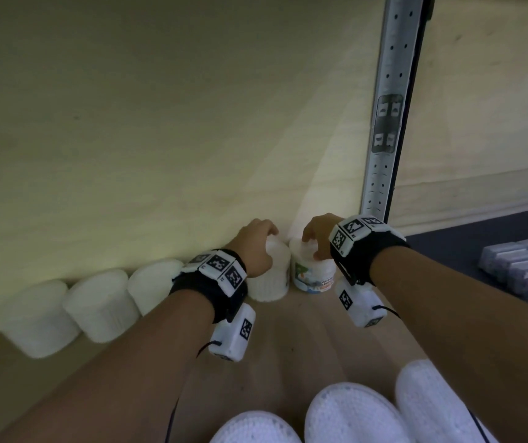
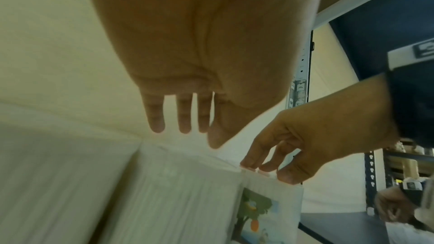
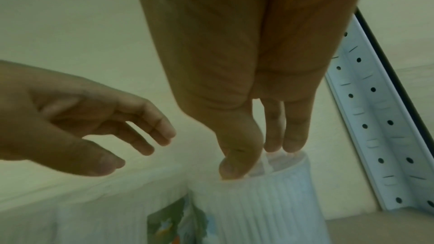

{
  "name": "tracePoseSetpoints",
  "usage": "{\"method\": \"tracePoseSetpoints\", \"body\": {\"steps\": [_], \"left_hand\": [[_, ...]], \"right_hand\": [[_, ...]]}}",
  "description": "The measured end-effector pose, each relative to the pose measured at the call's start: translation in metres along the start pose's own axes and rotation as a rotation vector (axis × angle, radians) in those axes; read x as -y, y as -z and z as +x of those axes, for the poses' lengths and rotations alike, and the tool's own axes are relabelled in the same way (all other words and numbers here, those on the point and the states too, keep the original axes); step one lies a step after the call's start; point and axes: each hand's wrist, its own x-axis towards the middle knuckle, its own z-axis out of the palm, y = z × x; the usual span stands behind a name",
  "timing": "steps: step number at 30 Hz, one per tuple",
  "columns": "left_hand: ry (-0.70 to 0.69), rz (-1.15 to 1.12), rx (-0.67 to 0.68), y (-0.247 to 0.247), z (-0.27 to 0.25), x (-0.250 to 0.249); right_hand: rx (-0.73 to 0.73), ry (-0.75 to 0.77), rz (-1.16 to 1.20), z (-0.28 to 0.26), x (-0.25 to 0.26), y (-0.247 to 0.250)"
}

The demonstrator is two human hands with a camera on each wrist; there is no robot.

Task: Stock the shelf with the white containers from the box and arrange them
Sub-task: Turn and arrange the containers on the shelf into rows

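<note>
We've got a row of white containers along the back wall of the shelf point(image 1: 336, 330), lined left to right: three plain ones at left point(image 1: 37, 318), point(image 1: 101, 305), point(image 1: 152, 287), then a fourth under the left hand point(image 1: 254, 251), then a fifth w/ a picture label point(image 1: 312, 276) under the right hand point(image 1: 318, 233). So five at the back, touching or nearly so. Three more white tubs sit at the near edge, bottom of the head view point(image 1: 254, 426), point(image 1: 352, 414), point(image 1: 428, 401); we can't tell whether those are on the shelf or in the box. Approx eight in all that we can see.

Left hand: fingers spread and relaxed, hovering just over the fourth tub's top; the left wrist view shows a gap under the fingertips, so it holds nothing. Right hand: thumb and fingertips come down onto the rim of the labelled tub, pinching the lid edge from above.

Handling, as we judge it: these look like thin ribbed plastic tubs of cotton buds, so light, fairly stiff at the rim, walls prob. give if squeezed. Not fragile. Light means they'll skid or tip w/ a careless nudge, and neighbours will shift too. Best hold is from above at the lid rim, thumb opposite fingers, or round the sides where there's room. The label wants to face front, so turn by the rim.

A grey metal upright point(image 1: 390, 100) stands just right of the last tub.
</note>
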Motion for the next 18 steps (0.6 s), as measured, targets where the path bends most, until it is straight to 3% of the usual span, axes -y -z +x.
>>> {"method": "tracePoseSetpoints", "body": {"steps": [2,4,9,13,18], "left_hand": [[0.049,0.018,-0.115,-0.004,0.003,-0.001],[0.12,0.058,-0.134,-0.01,0.004,-0.001],[0.17,0.204,-0.094,-0.026,0.008,0.001],[0.153,0.207,-0.076,-0.026,0.006,0.0],[0.081,0.126,0.051,-0.015,0.004,0.003]], "right_hand": [[-0.01,0.008,-0.01,0.0,0.0,-0.001],[-0.026,0.013,-0.027,0.0,-0.001,-0.002],[-0.017,0.027,-0.038,-0.001,0.0,-0.001],[-0.017,0.037,-0.045,-0.003,0.002,0.002],[-0.023,0.037,-0.034,-0.003,0.002,0.002]]}}
